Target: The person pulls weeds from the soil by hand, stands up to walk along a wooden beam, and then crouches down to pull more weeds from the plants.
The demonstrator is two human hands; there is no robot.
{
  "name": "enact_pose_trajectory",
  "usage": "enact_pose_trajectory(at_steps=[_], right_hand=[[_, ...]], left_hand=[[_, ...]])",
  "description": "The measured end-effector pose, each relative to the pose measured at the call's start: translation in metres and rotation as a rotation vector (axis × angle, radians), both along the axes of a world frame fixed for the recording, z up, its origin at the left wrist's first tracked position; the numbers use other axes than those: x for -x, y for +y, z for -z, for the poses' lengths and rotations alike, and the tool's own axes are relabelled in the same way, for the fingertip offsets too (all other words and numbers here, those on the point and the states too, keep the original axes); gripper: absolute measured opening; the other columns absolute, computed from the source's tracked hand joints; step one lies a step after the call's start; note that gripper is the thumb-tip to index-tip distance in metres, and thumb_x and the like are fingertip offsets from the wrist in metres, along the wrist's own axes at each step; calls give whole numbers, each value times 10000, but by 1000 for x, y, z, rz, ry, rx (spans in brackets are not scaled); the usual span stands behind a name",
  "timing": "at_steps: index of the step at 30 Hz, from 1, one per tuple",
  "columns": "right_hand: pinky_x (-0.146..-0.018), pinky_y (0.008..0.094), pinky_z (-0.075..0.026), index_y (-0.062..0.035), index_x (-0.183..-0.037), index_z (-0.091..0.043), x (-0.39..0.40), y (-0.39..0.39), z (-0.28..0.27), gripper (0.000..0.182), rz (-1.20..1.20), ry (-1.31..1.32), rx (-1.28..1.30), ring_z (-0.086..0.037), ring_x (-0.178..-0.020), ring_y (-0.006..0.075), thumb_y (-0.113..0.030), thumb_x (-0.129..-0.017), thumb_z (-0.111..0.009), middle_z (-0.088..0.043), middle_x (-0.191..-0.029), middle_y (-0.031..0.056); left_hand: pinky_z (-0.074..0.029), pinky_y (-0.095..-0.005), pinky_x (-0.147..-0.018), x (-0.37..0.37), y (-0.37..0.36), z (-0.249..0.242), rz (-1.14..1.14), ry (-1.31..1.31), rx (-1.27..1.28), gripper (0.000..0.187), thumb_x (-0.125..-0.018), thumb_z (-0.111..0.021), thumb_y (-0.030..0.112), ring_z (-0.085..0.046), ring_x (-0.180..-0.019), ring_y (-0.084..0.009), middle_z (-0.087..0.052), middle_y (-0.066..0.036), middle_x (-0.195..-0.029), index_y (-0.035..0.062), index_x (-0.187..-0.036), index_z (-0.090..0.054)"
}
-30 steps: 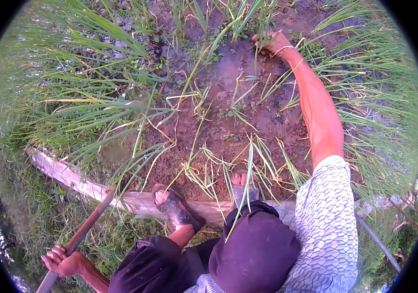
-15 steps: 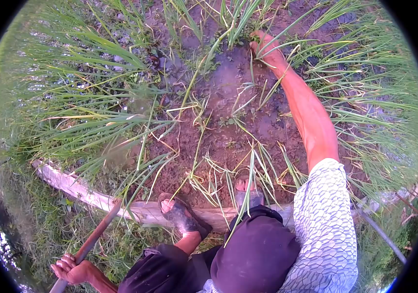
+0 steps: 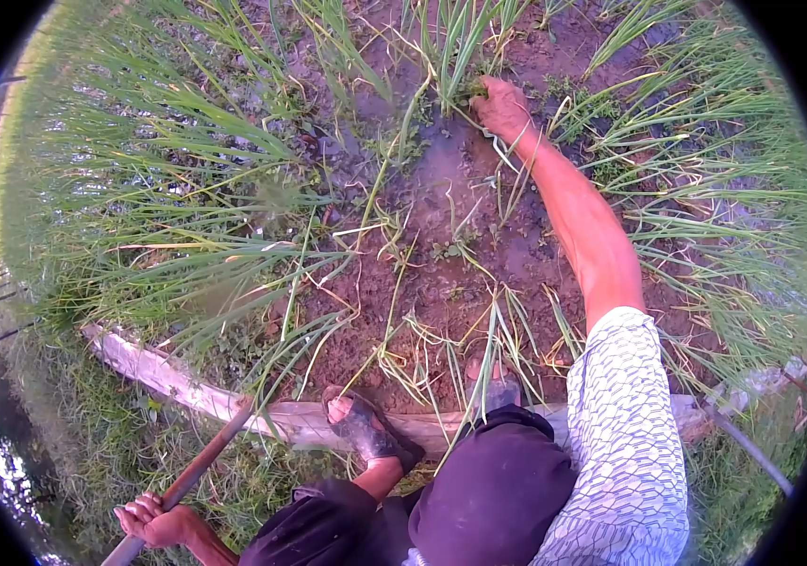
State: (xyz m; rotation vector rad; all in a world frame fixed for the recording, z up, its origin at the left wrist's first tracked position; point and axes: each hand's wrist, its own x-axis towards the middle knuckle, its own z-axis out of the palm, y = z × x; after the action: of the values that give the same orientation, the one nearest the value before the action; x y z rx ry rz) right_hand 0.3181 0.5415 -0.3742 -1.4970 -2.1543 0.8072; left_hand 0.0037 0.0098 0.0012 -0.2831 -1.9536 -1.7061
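At the lower left, my left hand [image 3: 156, 520] is closed around a long wooden handle [image 3: 203, 459], which slants up to the pale border. My right arm reaches far forward over wet soil, and my right hand [image 3: 504, 108] is low at the base of a clump of green onion-like plants [image 3: 460, 57]. Its fingers are curled around small green weeds [image 3: 475, 91], partly hidden by the hand. Bent green stalks [image 3: 493, 344] lie across the mud between my feet and that hand.
A long pale border [image 3: 304, 423] curves across under my sandalled feet [image 3: 366, 424]. Dense green leaves [image 3: 205, 250] stand on the left, and more [image 3: 724, 189] on the right. A grey pole [image 3: 748, 443] slants at the lower right. Grass grows below the border.
My right hand has moved slightly left and nearer, towards the foot of the clump, and its fingers are more curled. My left hand stays on the handle. The view has shifted slightly.
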Motion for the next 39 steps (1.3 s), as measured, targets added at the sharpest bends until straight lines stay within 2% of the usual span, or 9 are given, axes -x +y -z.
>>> enact_pose_trajectory(at_steps=[3,11,17,20,25,32,35,38,39], right_hand=[[-798,454,-491,-143,-1016,-637,14,-4,-1,265,-93,-99,-115,-605,-943,368,-206,-759,-646,-608,-1079,165],[-783,432,-495,-94,-961,-660,22,-3,9,239,-160,85,-52,-637,-881,363,-148,-733,-611,-664,-886,187],[-737,461,-491,-84,-933,-642,-35,-1,-7,243,493,48,-3,-629,-816,393,-219,-750,-557,-651,-833,206],[-726,466,-490,-88,-972,-642,-33,17,3,265,367,-27,-101,-630,-793,392,-197,-750,-547,-653,-807,198],[-914,447,-457,-239,-1167,-626,-13,36,-1,400,131,-280,-149,-502,-1133,360,-121,-787,-587,-517,-1235,145],[-805,434,-503,-189,-1031,-674,-5,55,6,262,-14,-471,-251,-609,-909,339,-109,-797,-586,-643,-963,106],[-707,384,-516,-124,-983,-680,-17,63,33,179,106,147,13,-638,-737,275,-118,-823,-600,-661,-781,102],[-648,329,-499,-53,-950,-670,-29,40,3,154,160,28,-21,-631,-690,182,-133,-822,-641,-669,-745,79],[-645,305,-490,-9,-951,-664,-34,32,-2,230,237,414,433,-616,-688,132,-167,-785,-694,-675,-750,71]], left_hand=[[-250,-235,-420,-3,4,-2,-20,-12,0,292,-951,-496,163,-239,-432,-78,-238,40,-555,127,-700,-349],[-250,-236,-419,-4,10,-1,-64,11,2,306,-957,-479,152,-238,-426,-75,-249,40,-549,125,-682,-348],[-248,-230,-407,2,1,1,-15,4,-12,316,-937,-502,137,-247,-422,-77,-246,40,-553,126,-653,-365],[-248,-230,-414,0,3,-1,-33,4,-5,336,-942,-495,145,-239,-420,-74,-239,42,-547,129,-640,-348],[-269,-236,-418,-2,2,-4,-42,-48,23,304,-964,-451,157,-245,-420,-82,-253,36,-553,119,-675,-367],[-266,-239,-415,-4,1,-8,-2,-129,13,361,-971,-441,186,-242,-411,-83,-240,39,-536,134,-638,-314],[-263,-238,-414,-6,7,-9,-66,-119,18,383,-972,-441,198,-235,-405,-84,-231,41,-523,142,-622,-298],[-262,-240,-415,-5,10,-8,-97,-108,20,390,-972,-444,204,-232,-402,-85,-231,41,-517,145,-616,-295],[-262,-241,-415,-4,6,-8,-85,-115,18,389,-971,-445,204,-233,-403,-85,-235,41,-518,145,-616,-297]])
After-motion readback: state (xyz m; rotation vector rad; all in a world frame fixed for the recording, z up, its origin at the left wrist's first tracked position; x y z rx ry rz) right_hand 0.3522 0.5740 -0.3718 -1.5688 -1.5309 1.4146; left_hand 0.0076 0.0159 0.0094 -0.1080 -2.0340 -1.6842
